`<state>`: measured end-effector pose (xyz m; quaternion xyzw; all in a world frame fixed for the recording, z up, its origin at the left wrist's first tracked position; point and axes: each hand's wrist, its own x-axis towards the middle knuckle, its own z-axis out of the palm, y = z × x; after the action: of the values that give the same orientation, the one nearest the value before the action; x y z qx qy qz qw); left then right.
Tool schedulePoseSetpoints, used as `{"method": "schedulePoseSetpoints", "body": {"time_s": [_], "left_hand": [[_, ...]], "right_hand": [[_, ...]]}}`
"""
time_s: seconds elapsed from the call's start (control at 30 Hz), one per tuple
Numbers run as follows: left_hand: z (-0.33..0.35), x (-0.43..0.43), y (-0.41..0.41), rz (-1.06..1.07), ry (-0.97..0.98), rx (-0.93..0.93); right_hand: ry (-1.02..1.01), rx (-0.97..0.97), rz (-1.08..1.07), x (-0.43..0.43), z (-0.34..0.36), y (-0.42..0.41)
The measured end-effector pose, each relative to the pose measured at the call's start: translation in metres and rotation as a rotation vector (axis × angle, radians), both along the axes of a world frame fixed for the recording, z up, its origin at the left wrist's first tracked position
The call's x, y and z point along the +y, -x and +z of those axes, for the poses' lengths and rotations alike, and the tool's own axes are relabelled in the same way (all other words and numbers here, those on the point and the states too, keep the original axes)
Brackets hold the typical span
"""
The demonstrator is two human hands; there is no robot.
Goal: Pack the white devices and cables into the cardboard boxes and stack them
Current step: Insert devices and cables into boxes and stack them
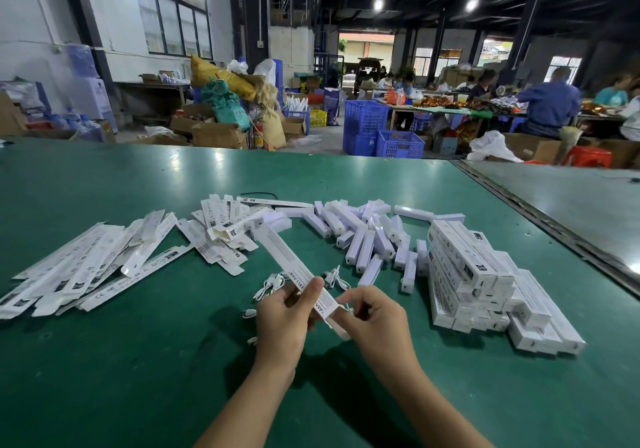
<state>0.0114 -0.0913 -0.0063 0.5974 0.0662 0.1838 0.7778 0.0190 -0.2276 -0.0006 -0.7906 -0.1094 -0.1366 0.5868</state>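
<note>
green table (121,361) stretched beneath left hand (282,323) and right hand (375,319), flattened cardboard boxes (69,274) lay fanned well left of them, loose white devices (360,236) heaped beyond, coiled white cables (273,283) just past the left hand, packed boxes (485,281) stacked right of the right hand

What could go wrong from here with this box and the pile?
1. The box, gripped by the left hand, looks open at its near end, where the right hand pinches it; the contents might slip out.
2. The loose cables lie right under the hands and could snag or be missed.
3. The stack of packed boxes on the right looks uneven; another box may tip it.
</note>
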Motion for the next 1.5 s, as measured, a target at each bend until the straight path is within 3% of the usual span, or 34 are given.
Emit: {"method": "schedulePoseSetpoints", "body": {"time_s": [0.1,0.23,0.37,0.5,0.7,0.83,1.03,1.2,1.5], "left_hand": [[-0.002,-0.001,-0.001,-0.009,-0.136,-0.016],[-0.007,-0.005,0.0,-0.002,-0.343,-0.091],[-0.011,-0.007,0.003,-0.126,-0.438,-0.108],[-0.012,-0.005,0.0,-0.146,-0.412,-0.105],[-0.007,-0.003,-0.002,-0.094,-0.297,-0.102],[-0.003,-0.001,-0.002,-0.088,-0.214,-0.077],[-0.002,0.001,-0.001,-0.102,-0.2,-0.08],[-0.004,0.001,-0.001,-0.129,-0.159,-0.062],[-0.001,0.002,-0.002,-0.152,-0.127,-0.072]], "right_hand": [[0.062,-0.059,-0.028,0.001,0.0,0.0],[-0.069,-0.01,-0.061,0.0,-0.001,-0.001],[-0.161,0.001,-0.056,-0.001,0.002,0.001],[-0.144,-0.098,-0.024,-0.004,0.003,0.001],[0.057,-0.371,0.11,-0.007,0.004,0.006],[0.125,-0.397,0.209,-0.01,0.005,0.008],[0.208,-0.487,0.102,-0.01,0.002,0.001],[0.247,-0.507,0.135,-0.012,0.004,0.0],[0.188,-0.53,0.14,-0.011,0.005,0.001]]}}
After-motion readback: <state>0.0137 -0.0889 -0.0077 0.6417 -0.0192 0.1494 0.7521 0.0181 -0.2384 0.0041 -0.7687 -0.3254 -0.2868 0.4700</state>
